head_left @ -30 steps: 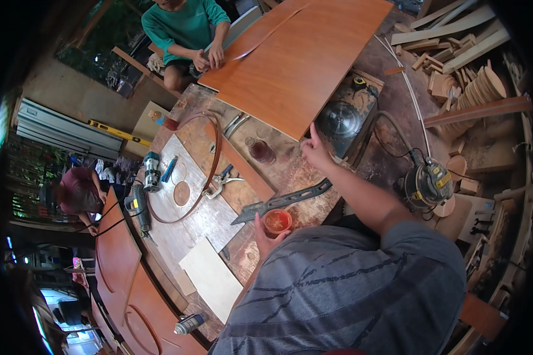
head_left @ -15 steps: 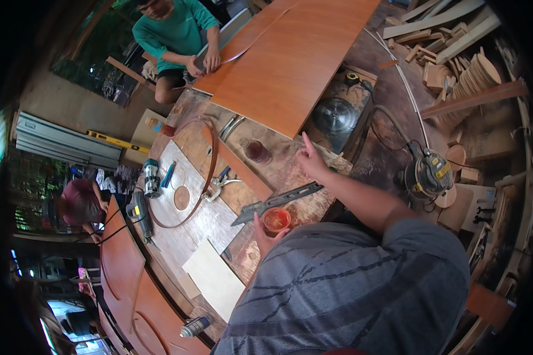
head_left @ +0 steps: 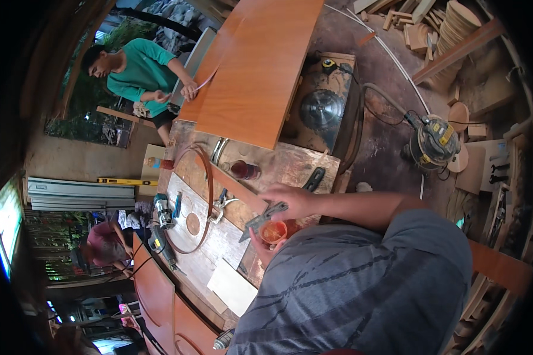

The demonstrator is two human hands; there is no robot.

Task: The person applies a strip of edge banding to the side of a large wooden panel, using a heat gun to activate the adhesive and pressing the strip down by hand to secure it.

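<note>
My left hand (head_left: 265, 251) holds a small orange cup (head_left: 273, 231) close to my body, thumb along its side. The cup has reddish-orange material inside. My right hand (head_left: 290, 200), fingers curled, is over the middle of a long dark flat tool (head_left: 263, 221) with a broad angled end. That tool's dark slotted end (head_left: 315, 178) shows beyond the hand, and its other end reaches the cup; the grip itself is partly hidden. On the worktable (head_left: 290, 155) ahead stand a jar of dark red liquid (head_left: 245, 170) and a curved brown strip (head_left: 209, 195).
A large orange-brown panel (head_left: 251, 77) lies at the far side, where a person in green (head_left: 142, 71) works. Power tools (head_left: 163, 210) lie at left, near another bent-over person (head_left: 103, 242). A circular saw blade (head_left: 322, 110) and a vacuum (head_left: 435, 142) are at right.
My right hand, earlier pointing with its index finger toward the panel, has come down onto the dark tool. The view has shifted. The person in green has raised one hand from the panel.
</note>
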